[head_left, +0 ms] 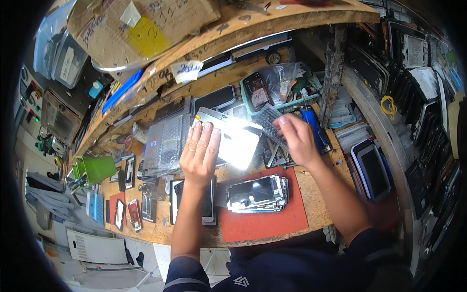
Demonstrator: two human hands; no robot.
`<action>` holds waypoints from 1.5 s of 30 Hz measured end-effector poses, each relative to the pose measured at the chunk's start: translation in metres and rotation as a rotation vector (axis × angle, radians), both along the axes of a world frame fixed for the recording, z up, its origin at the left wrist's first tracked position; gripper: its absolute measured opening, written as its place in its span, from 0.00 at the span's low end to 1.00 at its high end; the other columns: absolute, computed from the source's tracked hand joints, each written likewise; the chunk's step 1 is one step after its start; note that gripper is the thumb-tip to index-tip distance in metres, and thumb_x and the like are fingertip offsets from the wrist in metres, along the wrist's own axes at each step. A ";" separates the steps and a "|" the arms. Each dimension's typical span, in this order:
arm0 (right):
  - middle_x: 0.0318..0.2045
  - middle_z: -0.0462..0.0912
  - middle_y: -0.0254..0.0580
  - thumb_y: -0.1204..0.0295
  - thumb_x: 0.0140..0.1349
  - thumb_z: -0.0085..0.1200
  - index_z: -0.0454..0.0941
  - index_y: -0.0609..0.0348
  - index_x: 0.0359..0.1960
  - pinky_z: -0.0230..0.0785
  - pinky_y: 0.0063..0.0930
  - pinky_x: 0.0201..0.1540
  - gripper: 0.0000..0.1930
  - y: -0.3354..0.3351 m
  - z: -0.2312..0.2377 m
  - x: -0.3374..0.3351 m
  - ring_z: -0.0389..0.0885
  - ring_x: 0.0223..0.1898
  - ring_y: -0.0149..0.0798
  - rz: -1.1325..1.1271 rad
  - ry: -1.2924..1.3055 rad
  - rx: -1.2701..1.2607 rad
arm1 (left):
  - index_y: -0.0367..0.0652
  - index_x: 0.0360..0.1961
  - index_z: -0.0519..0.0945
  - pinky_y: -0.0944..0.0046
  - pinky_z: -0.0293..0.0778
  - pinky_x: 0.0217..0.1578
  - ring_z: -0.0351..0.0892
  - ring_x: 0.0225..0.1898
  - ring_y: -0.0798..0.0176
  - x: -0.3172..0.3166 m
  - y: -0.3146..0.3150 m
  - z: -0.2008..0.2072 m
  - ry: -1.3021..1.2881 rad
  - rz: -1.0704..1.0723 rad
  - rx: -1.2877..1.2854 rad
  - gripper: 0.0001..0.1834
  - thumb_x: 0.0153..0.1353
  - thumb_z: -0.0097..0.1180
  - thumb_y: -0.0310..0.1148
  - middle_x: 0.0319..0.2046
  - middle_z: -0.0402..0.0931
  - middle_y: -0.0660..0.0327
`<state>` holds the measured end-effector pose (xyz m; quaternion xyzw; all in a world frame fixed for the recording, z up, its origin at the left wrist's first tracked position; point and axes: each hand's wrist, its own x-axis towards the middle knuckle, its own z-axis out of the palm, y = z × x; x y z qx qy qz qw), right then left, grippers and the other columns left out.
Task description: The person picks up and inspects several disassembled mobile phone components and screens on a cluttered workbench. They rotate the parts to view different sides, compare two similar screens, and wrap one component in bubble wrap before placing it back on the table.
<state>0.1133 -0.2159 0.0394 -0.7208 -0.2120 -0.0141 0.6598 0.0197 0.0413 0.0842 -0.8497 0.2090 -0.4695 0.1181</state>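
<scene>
My left hand (pixel 199 153) lies with its fingers stretched out along the left edge of a glaring white rectangular panel (pixel 238 146). Its thumb is hidden, and a small yellow spot shows at the fingertips. Just right of the panel, my right hand (pixel 299 138) has its fingers curled in on a piece of bubble wrap (pixel 272 122); what is inside the wrap I cannot make out. Nearer to me, a small stack of phone screens and frames (pixel 255 193) sits on a red mat (pixel 265 228). Larger tablet-like panels (pixel 208 202) lie left of the mat, below my left wrist.
A bubble-wrapped stack (pixel 168 146) stands left of my left hand. Behind are a dark phone (pixel 214 97) and a pale green basket (pixel 248 100) of parts. A wooden shelf (pixel 272 19) overhangs the bench. Left stands a green bin (pixel 97 168); right, a blue bottle-like object (pixel 314 126).
</scene>
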 end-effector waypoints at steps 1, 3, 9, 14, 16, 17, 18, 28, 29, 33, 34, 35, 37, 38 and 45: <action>0.42 0.82 0.43 0.62 0.74 0.50 0.75 0.65 0.50 0.75 0.33 0.42 0.16 0.001 -0.001 -0.006 0.83 0.40 0.39 0.312 0.184 0.280 | 0.40 0.52 0.84 0.44 0.75 0.61 0.80 0.59 0.42 -0.006 -0.004 -0.007 0.013 0.020 -0.031 0.16 0.63 0.59 0.27 0.55 0.81 0.48; 0.49 0.82 0.44 0.65 0.75 0.50 0.71 0.68 0.60 0.76 0.29 0.48 0.20 0.012 -0.004 -0.021 0.83 0.46 0.34 0.636 0.446 0.513 | 0.45 0.53 0.85 0.44 0.75 0.60 0.80 0.59 0.43 -0.014 -0.015 -0.021 0.036 0.090 -0.082 0.17 0.62 0.57 0.28 0.55 0.82 0.49; 0.54 0.81 0.45 0.76 0.68 0.57 0.69 0.67 0.63 0.71 0.31 0.60 0.23 0.030 -0.017 -0.032 0.79 0.55 0.34 0.505 0.387 0.513 | 0.38 0.66 0.72 0.39 0.59 0.68 0.64 0.71 0.42 -0.029 -0.032 -0.047 0.105 0.243 -0.381 0.35 0.54 0.60 0.17 0.67 0.66 0.41; 0.53 0.81 0.42 0.76 0.68 0.56 0.71 0.67 0.60 0.71 0.28 0.59 0.20 0.017 -0.016 -0.016 0.79 0.53 0.30 0.519 0.310 0.432 | 0.36 0.75 0.52 0.51 0.71 0.64 0.67 0.68 0.48 -0.042 -0.016 -0.034 0.394 -0.446 -1.565 0.43 0.55 0.43 0.15 0.68 0.59 0.40; 0.52 0.82 0.41 0.76 0.68 0.56 0.72 0.66 0.59 0.71 0.27 0.58 0.19 0.013 -0.014 -0.013 0.79 0.52 0.29 0.561 0.304 0.405 | 0.36 0.75 0.51 0.56 0.76 0.59 0.76 0.60 0.55 -0.045 -0.017 -0.033 0.558 -0.543 -1.927 0.39 0.64 0.49 0.19 0.61 0.69 0.43; 0.52 0.82 0.41 0.76 0.68 0.56 0.72 0.67 0.60 0.71 0.27 0.57 0.20 0.012 -0.013 -0.011 0.80 0.52 0.30 0.580 0.306 0.383 | 0.36 0.74 0.52 0.59 0.79 0.54 0.79 0.54 0.58 -0.044 -0.020 -0.035 0.627 -0.448 -1.912 0.38 0.66 0.53 0.22 0.56 0.74 0.46; 0.52 0.82 0.41 0.76 0.67 0.56 0.72 0.67 0.60 0.72 0.26 0.57 0.20 0.011 -0.012 -0.009 0.80 0.51 0.30 0.598 0.307 0.360 | 0.36 0.73 0.54 0.63 0.81 0.50 0.83 0.48 0.61 -0.043 -0.023 -0.037 0.695 -0.458 -1.894 0.36 0.68 0.57 0.24 0.51 0.79 0.49; 0.49 0.83 0.36 0.73 0.69 0.58 0.77 0.63 0.54 0.70 0.26 0.57 0.14 0.009 -0.016 -0.005 0.78 0.51 0.27 0.437 0.289 0.340 | 0.35 0.57 0.70 0.63 0.85 0.41 0.87 0.42 0.55 -0.043 -0.036 -0.049 0.870 -0.557 -2.053 0.17 0.74 0.54 0.34 0.46 0.81 0.48; 0.49 0.83 0.37 0.73 0.69 0.57 0.78 0.64 0.54 0.70 0.26 0.58 0.14 0.011 -0.016 -0.008 0.78 0.52 0.27 0.454 0.307 0.335 | 0.34 0.57 0.70 0.62 0.85 0.43 0.87 0.43 0.55 -0.041 -0.037 -0.050 0.853 -0.606 -2.095 0.17 0.74 0.54 0.33 0.46 0.81 0.48; 0.50 0.83 0.38 0.72 0.71 0.56 0.77 0.67 0.57 0.70 0.26 0.58 0.16 0.019 -0.018 -0.018 0.78 0.52 0.27 0.545 0.353 0.266 | 0.35 0.55 0.73 0.63 0.86 0.43 0.87 0.42 0.58 -0.038 -0.035 -0.053 0.741 -0.548 -2.101 0.14 0.74 0.53 0.32 0.46 0.82 0.51; 0.50 0.83 0.38 0.72 0.71 0.56 0.76 0.67 0.58 0.71 0.26 0.57 0.17 0.021 -0.019 -0.021 0.78 0.52 0.27 0.535 0.347 0.244 | 0.36 0.54 0.73 0.63 0.86 0.43 0.87 0.42 0.59 -0.037 -0.032 -0.054 0.683 -0.519 -2.112 0.13 0.74 0.52 0.32 0.46 0.82 0.52; 0.50 0.83 0.38 0.71 0.72 0.56 0.76 0.68 0.59 0.71 0.27 0.57 0.18 0.023 -0.020 -0.023 0.78 0.51 0.26 0.523 0.343 0.224 | 0.36 0.53 0.74 0.64 0.86 0.43 0.87 0.42 0.60 -0.035 -0.029 -0.055 0.614 -0.536 -2.110 0.12 0.74 0.52 0.32 0.45 0.82 0.53; 0.51 0.83 0.40 0.70 0.72 0.55 0.74 0.69 0.61 0.71 0.27 0.57 0.20 0.024 -0.021 -0.025 0.79 0.50 0.27 0.550 0.362 0.213 | 0.38 0.52 0.74 0.65 0.85 0.41 0.86 0.41 0.63 -0.033 -0.022 -0.056 0.511 -0.552 -2.110 0.10 0.75 0.50 0.32 0.45 0.82 0.55; 0.51 0.83 0.40 0.70 0.72 0.55 0.74 0.69 0.61 0.71 0.27 0.57 0.20 0.024 -0.022 -0.024 0.80 0.50 0.27 0.521 0.385 0.191 | 0.38 0.52 0.74 0.65 0.85 0.41 0.86 0.41 0.63 -0.033 -0.018 -0.057 0.464 -0.584 -2.090 0.10 0.75 0.50 0.32 0.45 0.82 0.56; 0.42 0.84 0.39 0.73 0.71 0.53 0.77 0.65 0.52 0.77 0.27 0.47 0.12 0.010 -0.025 -0.001 0.84 0.43 0.30 0.414 0.586 0.426 | 0.39 0.54 0.73 0.66 0.81 0.38 0.83 0.44 0.67 -0.032 0.002 -0.058 0.294 -0.628 -2.043 0.13 0.77 0.47 0.35 0.46 0.80 0.60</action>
